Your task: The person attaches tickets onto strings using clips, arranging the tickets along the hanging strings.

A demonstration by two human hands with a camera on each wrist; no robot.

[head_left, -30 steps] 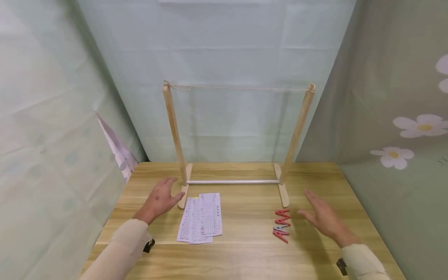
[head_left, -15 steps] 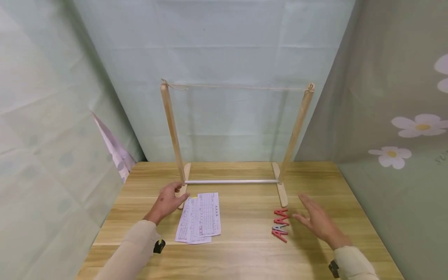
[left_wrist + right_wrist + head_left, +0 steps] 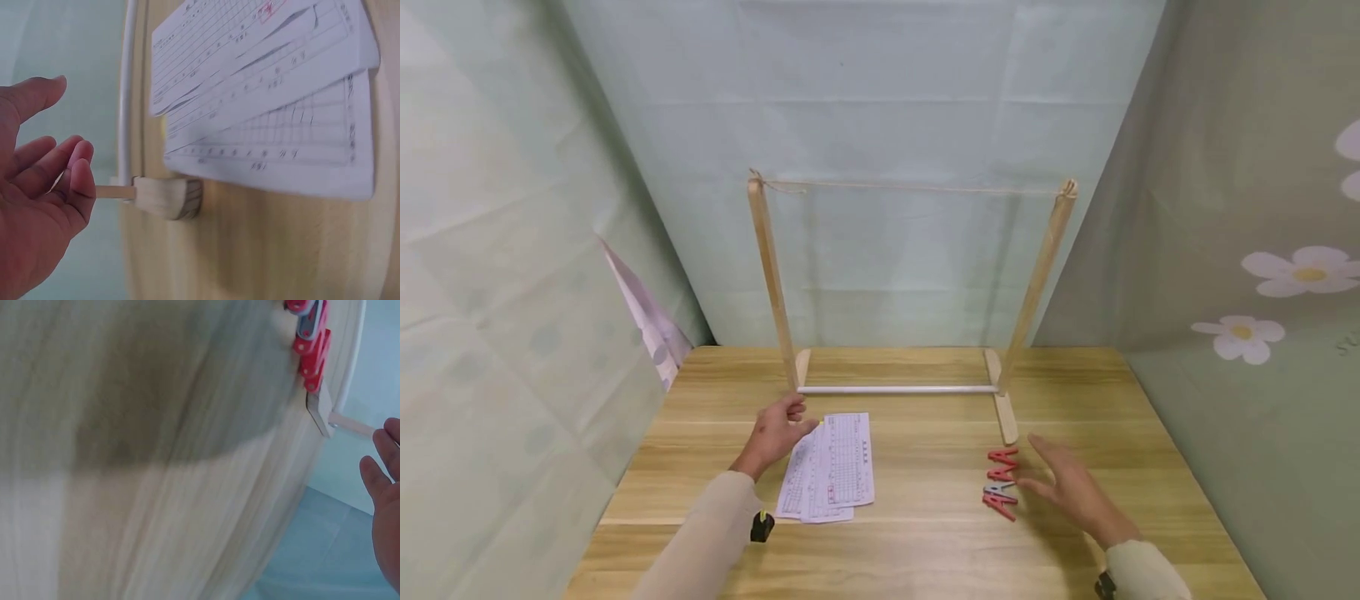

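Several printed paper slips (image 3: pixel 848 458) lie overlapped on the table, also seen as lined sheets (image 3: pixel 262 106) in the left wrist view. Above their upper left edge hovers my left hand (image 3: pixel 775 432), fingers loosely bent and nothing in its grasp. In the left wrist view that hand (image 3: pixel 44 187) shows a gap between thumb and fingers. My right hand (image 3: pixel 1071 487) is just right of a column of clothespins (image 3: pixel 1001 485), several red and one grey-blue. Its fingers are extended and hold nothing; the right wrist view shows only part of this hand (image 3: pixel 387 494) and the red clothespins (image 3: pixel 312 356).
Behind the slips and clothespins stands a wooden frame (image 3: pixel 1037 283) with a string (image 3: pixel 910 187) tied between its post tops. A white rod (image 3: pixel 895 390) joins its feet low down. Cloth curtains (image 3: pixel 895 100) surround the wooden table (image 3: pixel 925 550) at the back and sides.
My left hand has moved right, from beside the frame's left foot to over the slips' upper edge. My right hand has come left and nearer, close to the clothespins. Slips and clothespins lie unmoved.
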